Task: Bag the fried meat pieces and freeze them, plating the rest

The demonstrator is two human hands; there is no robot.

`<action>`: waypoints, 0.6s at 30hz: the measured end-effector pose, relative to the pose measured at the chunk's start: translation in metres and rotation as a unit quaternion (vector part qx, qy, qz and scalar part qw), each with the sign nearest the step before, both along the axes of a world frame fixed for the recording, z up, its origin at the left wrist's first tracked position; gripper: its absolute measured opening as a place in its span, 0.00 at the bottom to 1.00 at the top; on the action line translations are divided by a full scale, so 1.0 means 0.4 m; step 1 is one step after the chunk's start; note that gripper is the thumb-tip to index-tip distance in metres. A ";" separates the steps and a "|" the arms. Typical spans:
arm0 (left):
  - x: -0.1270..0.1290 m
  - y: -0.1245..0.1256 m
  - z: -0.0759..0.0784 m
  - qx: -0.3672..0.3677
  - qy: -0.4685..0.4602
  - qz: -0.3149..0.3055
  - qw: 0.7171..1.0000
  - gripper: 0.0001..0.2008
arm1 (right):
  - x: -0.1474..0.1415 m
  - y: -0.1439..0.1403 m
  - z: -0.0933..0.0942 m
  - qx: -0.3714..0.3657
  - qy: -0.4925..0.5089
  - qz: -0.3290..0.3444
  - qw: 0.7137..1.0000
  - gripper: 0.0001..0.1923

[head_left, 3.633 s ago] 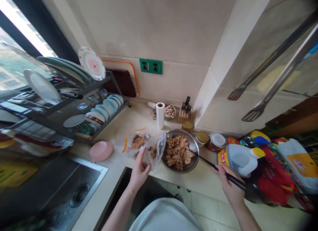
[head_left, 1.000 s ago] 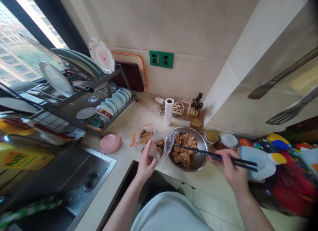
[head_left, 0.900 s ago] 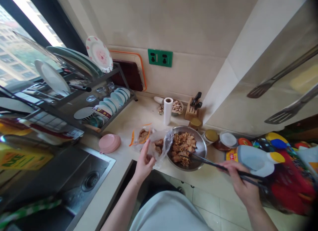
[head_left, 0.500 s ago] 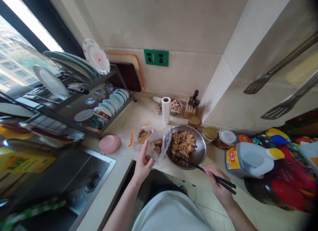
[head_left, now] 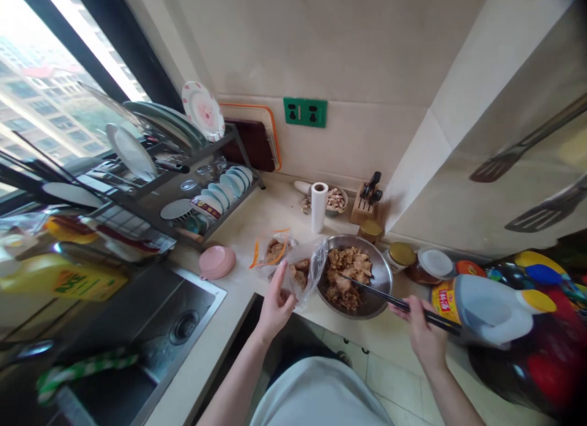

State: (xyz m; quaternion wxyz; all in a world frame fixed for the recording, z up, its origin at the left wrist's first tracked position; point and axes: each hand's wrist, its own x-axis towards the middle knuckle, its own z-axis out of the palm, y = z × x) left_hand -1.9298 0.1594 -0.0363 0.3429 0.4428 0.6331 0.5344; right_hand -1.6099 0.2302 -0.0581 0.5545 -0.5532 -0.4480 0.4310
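Observation:
My right hand (head_left: 424,331) is closed round a pair of black chopsticks (head_left: 398,302). Their tips rest in brown, chunky seasoned meat (head_left: 342,273) inside a steel mixing bowl (head_left: 383,279). Left of the bowl, my left hand (head_left: 275,307) grips a clear plastic bag (head_left: 314,264) with its mouth facing the bowl; some fingers are hidden behind it. Brown meat pieces show through the plastic. Just behind that hand sits another clear bag with an orange edge (head_left: 262,249), also with meat in it.
A sink (head_left: 183,328) and pink stacked dishes (head_left: 217,261) are on the left, below a dish rack (head_left: 229,221). Behind stand a paper roll (head_left: 318,209), a bowl of pale pieces (head_left: 337,200) and a knife block (head_left: 363,209). Jars (head_left: 400,255) and a large jug (head_left: 490,307) crowd the right.
The camera view has shifted, so everything sits further right. The chopsticks now lie flatter, and their tips have moved up from the lower part of the meat. My left hand keeps its grip.

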 end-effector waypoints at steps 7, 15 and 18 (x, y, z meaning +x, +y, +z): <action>0.018 -0.006 0.017 -0.018 -0.012 -0.022 1.000 0.40 | -0.022 0.027 0.103 -0.012 0.176 -0.034 0.984 0.20; 0.029 -0.004 0.017 -0.005 -0.030 -0.027 0.999 0.40 | -0.318 0.038 0.148 0.022 0.047 0.191 0.980 0.18; 0.018 -0.003 0.005 0.004 -0.036 -0.012 0.999 0.40 | -0.309 0.044 0.150 0.042 0.020 0.220 0.974 0.17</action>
